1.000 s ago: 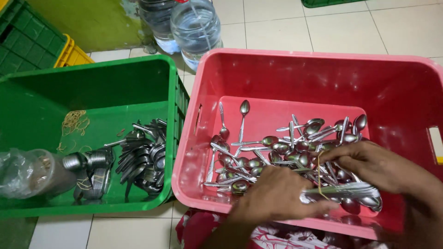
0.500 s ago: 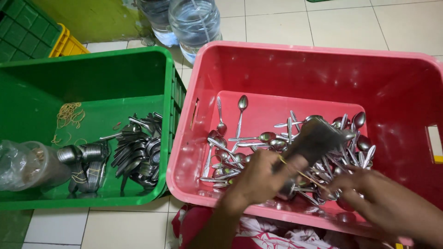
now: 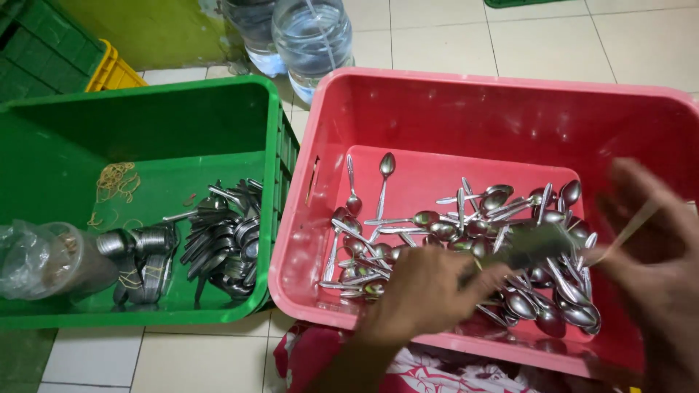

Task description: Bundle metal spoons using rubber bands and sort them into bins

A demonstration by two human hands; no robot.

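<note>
My left hand (image 3: 426, 291) grips a bundle of metal spoons (image 3: 535, 244) above the red crate (image 3: 466, 102). My right hand (image 3: 652, 247), blurred at the right, pulls a thin rubber band (image 3: 630, 225) stretched from the bundle's end. Many loose spoons (image 3: 437, 225) lie on the red crate's floor beneath both hands. The green crate (image 3: 138, 102) at the left holds several bundled spoons (image 3: 218, 240) and loose rubber bands (image 3: 116, 182).
A clear plastic bag with a jar (image 3: 44, 258) lies in the green crate's near left corner. Two large water bottles (image 3: 313, 36) stand on the tiled floor behind the crates. A yellow crate (image 3: 113, 73) and a dark green crate (image 3: 36, 51) are at the far left. Patterned red cloth (image 3: 437, 367) lies beneath my arms.
My left hand lifted a bundle of spoons out of the pile. My right hand moved off the pile to the right and now stretches a rubber band at the bundle's end.
</note>
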